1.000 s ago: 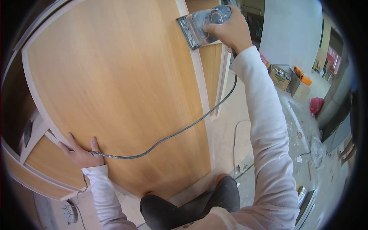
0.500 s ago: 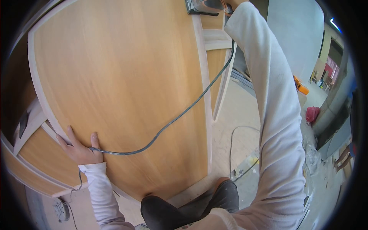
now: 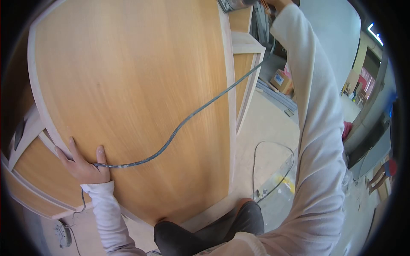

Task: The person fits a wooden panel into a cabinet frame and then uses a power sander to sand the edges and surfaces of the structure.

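Observation:
A large wooden panel (image 3: 141, 85) with pale edge strips fills the middle of the view. My left hand (image 3: 83, 164) rests on its lower left edge, fingers spread, with a dark cable (image 3: 173, 134) passing between thumb and fingers. The cable runs up across the panel towards my right hand (image 3: 277, 4), which is at the top edge of the view, partly cut off. Beside that hand, a power tool (image 3: 237, 4) with a flat base lies over the panel's upper right edge strip. The right fingers are mostly hidden.
Right of the panel, a cardboard box (image 3: 282, 81) stands by grey strips (image 3: 273, 96) on the floor. A looped cable (image 3: 255, 166) lies lower down. Another person's legs (image 3: 378, 179) show at the far right. A round grey object (image 3: 62, 234) is at the lower left.
My right hand and the tool have moved right and slightly up, pulling the cable's upper part along. The view has shifted a little, and the cardboard box has come into sight.

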Demonstrator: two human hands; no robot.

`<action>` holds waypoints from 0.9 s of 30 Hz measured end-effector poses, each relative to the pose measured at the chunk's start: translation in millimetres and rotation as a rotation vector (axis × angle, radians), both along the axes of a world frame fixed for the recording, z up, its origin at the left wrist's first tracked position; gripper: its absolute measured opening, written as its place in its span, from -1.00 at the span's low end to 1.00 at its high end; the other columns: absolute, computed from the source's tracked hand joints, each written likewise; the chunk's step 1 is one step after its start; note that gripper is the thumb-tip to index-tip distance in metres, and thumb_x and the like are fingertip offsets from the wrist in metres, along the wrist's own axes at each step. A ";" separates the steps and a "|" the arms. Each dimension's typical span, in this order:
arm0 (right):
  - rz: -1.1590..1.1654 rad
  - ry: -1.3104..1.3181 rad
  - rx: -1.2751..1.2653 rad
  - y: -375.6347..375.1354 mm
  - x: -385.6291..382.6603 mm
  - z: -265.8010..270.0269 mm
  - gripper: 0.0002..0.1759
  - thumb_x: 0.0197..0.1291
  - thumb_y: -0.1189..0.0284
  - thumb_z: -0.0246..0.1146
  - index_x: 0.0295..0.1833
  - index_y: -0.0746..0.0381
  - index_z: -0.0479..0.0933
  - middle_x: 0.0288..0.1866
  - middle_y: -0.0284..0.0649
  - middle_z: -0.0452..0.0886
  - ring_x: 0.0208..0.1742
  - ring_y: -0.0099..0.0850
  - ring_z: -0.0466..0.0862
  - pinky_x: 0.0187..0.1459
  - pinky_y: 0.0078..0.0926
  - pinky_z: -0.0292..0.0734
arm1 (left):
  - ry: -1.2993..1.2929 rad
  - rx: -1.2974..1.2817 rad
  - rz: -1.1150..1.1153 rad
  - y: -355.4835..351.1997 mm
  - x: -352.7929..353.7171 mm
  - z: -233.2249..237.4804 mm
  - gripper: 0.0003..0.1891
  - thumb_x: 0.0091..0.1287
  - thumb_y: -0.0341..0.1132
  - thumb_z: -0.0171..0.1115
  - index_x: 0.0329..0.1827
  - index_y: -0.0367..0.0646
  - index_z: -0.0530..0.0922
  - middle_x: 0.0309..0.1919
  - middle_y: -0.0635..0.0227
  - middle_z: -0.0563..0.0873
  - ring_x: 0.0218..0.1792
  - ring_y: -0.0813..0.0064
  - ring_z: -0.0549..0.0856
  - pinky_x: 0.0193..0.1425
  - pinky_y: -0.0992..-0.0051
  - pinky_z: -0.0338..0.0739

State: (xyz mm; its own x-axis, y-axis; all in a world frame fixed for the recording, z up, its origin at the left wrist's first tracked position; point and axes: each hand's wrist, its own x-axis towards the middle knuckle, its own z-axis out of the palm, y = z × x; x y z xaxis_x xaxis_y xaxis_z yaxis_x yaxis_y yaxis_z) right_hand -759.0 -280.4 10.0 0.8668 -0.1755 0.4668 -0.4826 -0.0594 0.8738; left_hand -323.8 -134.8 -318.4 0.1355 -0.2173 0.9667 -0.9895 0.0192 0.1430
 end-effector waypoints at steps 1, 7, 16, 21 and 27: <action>0.005 0.011 -0.007 -2.4 -1.1 -6.5 -0.84 -0.24 0.37 0.31 -0.45 0.17 0.61 -0.49 -0.15 0.64 -0.48 -0.10 0.61 -0.41 -0.21 0.48 | -0.021 -0.015 -0.011 -0.1 0.6 0.0 -0.26 0.10 -0.14 0.33 0.33 -0.24 0.28 0.29 -0.42 0.12 0.32 -0.28 0.18 0.37 0.06 0.11; -0.281 -0.131 -0.080 -0.9 0.8 -1.2 -0.87 0.00 0.38 0.23 -0.36 0.15 0.63 -0.34 -0.18 0.66 -0.40 -0.22 0.65 -0.32 -0.38 0.56 | -0.010 0.013 0.024 0.4 1.9 -0.5 -0.26 0.08 -0.15 0.32 0.33 -0.25 0.28 0.30 -0.40 0.12 0.33 -0.26 0.18 0.38 0.07 0.10; -0.329 -0.454 0.032 -21.8 -3.6 15.7 -0.78 0.03 0.29 0.21 -0.21 0.05 0.66 -0.23 -0.20 0.66 -0.27 -0.26 0.68 -0.26 -0.39 0.57 | -0.015 0.009 0.026 0.2 2.2 -0.2 -0.24 0.05 -0.12 0.35 0.32 -0.24 0.29 0.30 -0.41 0.11 0.32 -0.29 0.18 0.36 0.06 0.14; -0.284 -0.476 0.187 -23.1 -9.4 28.7 -0.80 0.05 0.28 0.19 -0.25 0.06 0.65 -0.24 -0.19 0.66 -0.24 -0.21 0.67 -0.27 -0.37 0.58 | -0.022 -0.006 0.010 -0.8 3.4 -0.8 -0.24 0.04 -0.12 0.35 0.31 -0.24 0.30 0.29 -0.40 0.12 0.32 -0.28 0.18 0.36 0.06 0.14; -0.389 -0.521 0.139 -20.1 -7.2 15.4 -0.83 0.04 0.31 0.21 -0.29 0.09 0.64 -0.31 -0.20 0.67 -0.29 -0.23 0.68 -0.30 -0.37 0.57 | -0.008 -0.004 -0.015 -1.4 1.8 -1.1 -0.25 0.06 -0.10 0.35 0.31 -0.25 0.30 0.28 -0.42 0.14 0.31 -0.27 0.20 0.35 0.07 0.15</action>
State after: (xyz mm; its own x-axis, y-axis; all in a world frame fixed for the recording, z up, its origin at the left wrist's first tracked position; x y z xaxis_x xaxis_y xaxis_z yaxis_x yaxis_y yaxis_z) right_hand -766.2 -300.6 25.4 0.3948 -0.5191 0.7581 -0.8490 0.1093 0.5169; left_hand -322.0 -136.2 -319.5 0.1248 -0.2156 0.9685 -0.9902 0.0349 0.1353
